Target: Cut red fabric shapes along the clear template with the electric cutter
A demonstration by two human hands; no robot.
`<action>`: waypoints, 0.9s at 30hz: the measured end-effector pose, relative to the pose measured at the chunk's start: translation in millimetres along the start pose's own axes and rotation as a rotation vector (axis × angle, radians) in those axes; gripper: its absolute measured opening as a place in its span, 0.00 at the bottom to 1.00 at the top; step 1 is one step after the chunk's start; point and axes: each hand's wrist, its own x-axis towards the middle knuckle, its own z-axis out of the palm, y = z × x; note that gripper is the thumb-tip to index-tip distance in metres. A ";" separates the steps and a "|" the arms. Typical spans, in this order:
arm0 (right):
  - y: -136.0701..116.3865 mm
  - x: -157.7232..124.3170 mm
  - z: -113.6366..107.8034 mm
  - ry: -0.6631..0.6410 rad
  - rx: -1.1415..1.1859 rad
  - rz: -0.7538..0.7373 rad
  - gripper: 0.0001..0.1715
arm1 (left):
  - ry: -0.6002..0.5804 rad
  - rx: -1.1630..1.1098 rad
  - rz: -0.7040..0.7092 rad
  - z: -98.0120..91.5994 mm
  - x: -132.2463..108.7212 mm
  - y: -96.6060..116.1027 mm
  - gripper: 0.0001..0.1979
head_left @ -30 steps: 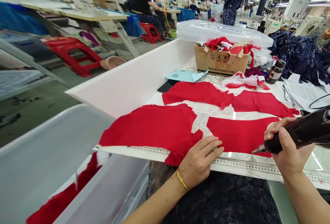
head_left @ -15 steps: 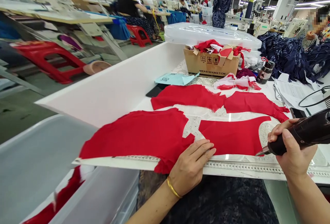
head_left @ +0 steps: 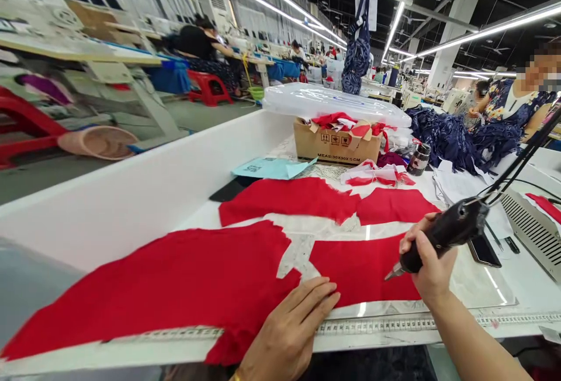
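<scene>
My left hand (head_left: 295,325) lies with fingers stretched flat on the lower left corner of a red fabric piece (head_left: 350,273). Under and beside its wrist is a larger stack of red fabric (head_left: 175,279). Wrapped round a black corded hand tool (head_left: 442,232) with a pointed metal tip, my right hand (head_left: 432,264) holds it slanted down to the left. The tip shows in front of the right part of the smaller red piece; whether it touches the cloth I cannot tell.
A tape measure (head_left: 377,325) runs along the table's front edge. Behind lie more red pieces (head_left: 289,200), a blue paper (head_left: 274,168), a cardboard box (head_left: 335,142) of scraps and a dark jar (head_left: 419,159). At right are a phone (head_left: 484,250) and vented metal unit (head_left: 534,229). A person (head_left: 512,106) is beyond.
The view has tilted up and closer. My right hand has carried the tool left, from the red piece's lower right corner to over its right part. My left hand stays on the fabric.
</scene>
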 end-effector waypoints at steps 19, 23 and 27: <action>48.6 18.4 75.9 -0.077 0.057 0.001 0.21 | -0.154 -0.016 -0.044 -5.8 3.4 12.8 0.22; 53.6 22.6 80.6 -0.075 0.026 -0.043 0.21 | -0.124 -0.016 -0.037 -6.7 4.8 14.3 0.21; 60.0 28.3 80.7 -0.035 0.004 -0.057 0.21 | -0.126 -0.023 -0.059 -6.8 4.5 15.1 0.22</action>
